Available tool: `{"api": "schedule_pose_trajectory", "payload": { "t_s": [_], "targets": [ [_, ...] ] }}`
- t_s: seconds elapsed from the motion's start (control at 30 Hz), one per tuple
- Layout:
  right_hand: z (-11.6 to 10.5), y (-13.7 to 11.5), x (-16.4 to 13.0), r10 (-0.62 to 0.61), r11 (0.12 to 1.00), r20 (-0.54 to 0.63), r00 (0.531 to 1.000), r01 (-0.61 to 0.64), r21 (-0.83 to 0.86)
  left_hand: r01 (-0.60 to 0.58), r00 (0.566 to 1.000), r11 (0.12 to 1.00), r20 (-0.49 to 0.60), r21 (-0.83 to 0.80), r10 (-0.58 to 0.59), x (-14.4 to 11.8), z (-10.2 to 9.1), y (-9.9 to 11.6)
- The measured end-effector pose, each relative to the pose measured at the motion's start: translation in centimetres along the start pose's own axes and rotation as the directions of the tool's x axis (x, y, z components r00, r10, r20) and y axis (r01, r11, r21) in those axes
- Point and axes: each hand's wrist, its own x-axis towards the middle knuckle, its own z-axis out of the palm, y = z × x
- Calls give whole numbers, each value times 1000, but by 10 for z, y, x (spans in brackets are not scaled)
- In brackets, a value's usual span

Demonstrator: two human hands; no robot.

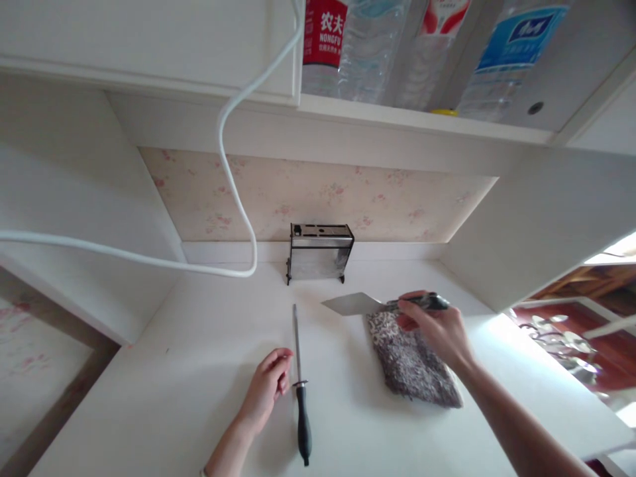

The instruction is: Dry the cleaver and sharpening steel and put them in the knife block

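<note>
Right hand (437,328) was clamped on the cleaver (377,303) handle, blade jutting left above the speckled cloth (415,361), left hand (268,384) loosely curled and empty just beside the honing steel (299,371); a loose swing could nick those fingers.

Sharpening steel (299,371) lies on the counter (189,371) just right of the left hand (265,389), handle toward the person. Right hand (437,328) holds a knife (377,303) above a patterned cloth (412,361), blade pointing left. Knife block (319,252) stands behind both hands, against the back wall (318,195). Bottles (377,46) on the shelf (422,122) overhead.
</note>
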Motion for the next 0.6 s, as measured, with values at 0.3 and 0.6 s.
{"api": "schedule_pose_trajectory", "payload": {
  "t_s": [0.3,0.6],
  "targets": [
    [-25,-79,103,-237,883,-187,953,291,367,23,1000,998,20,-67,-21,4,-2,1],
    [-7,-100,167,-239,888,-90,967,255,382,28,999,994,26,-106,-25,6,-3,-1]
  ]
}}
